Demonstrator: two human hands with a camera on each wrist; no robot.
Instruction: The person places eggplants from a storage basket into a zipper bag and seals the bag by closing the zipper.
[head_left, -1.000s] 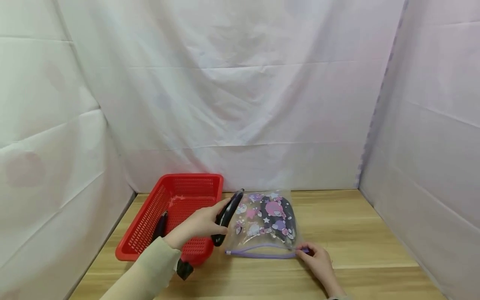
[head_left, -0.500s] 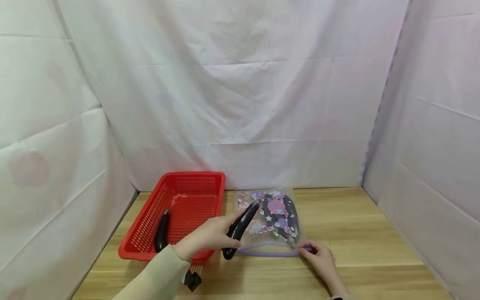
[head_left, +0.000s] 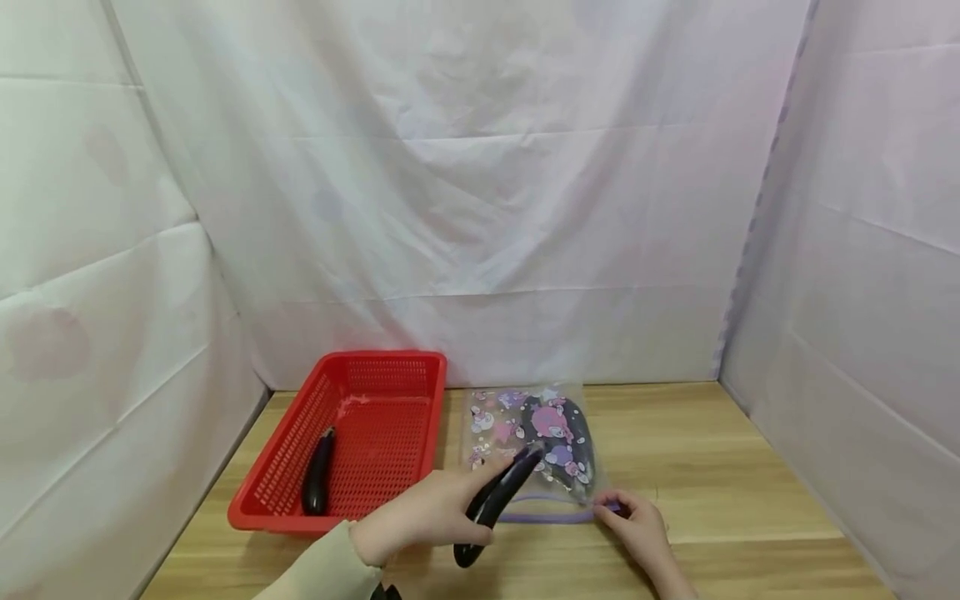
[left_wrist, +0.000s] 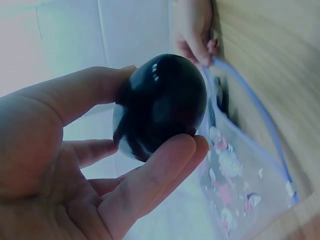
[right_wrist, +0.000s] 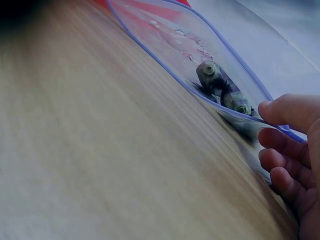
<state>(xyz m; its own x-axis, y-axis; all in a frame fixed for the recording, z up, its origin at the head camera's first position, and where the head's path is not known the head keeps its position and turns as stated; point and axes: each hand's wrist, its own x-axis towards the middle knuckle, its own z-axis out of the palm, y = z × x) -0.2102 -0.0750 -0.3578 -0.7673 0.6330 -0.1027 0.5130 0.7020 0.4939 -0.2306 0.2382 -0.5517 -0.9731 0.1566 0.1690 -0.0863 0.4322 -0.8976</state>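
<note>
My left hand (head_left: 427, 512) grips a dark, glossy eggplant (head_left: 501, 500) above the table, just in front of the bag's mouth. In the left wrist view its rounded end (left_wrist: 162, 102) faces the camera, between thumb and fingers. A clear zip bag (head_left: 483, 425) printed with pink and purple cartoons lies flat, its purple zip edge toward me. My right hand (head_left: 637, 529) pinches the right end of that edge. The mouth gapes in the right wrist view, where two eggplant stem ends (right_wrist: 209, 72) show inside. Print partly hides the eggplants in the bag.
A red perforated basket (head_left: 438, 417) stands left of the bag, with one eggplant (head_left: 318, 475) along its left side. White cloth (head_left: 480, 208) hangs behind and on both sides of the wooden table (head_left: 712, 467).
My left hand has carried the eggplant from beside the basket rightward and nearer to me, in front of the bag's mouth. My right hand keeps its pinch on the zip edge.
</note>
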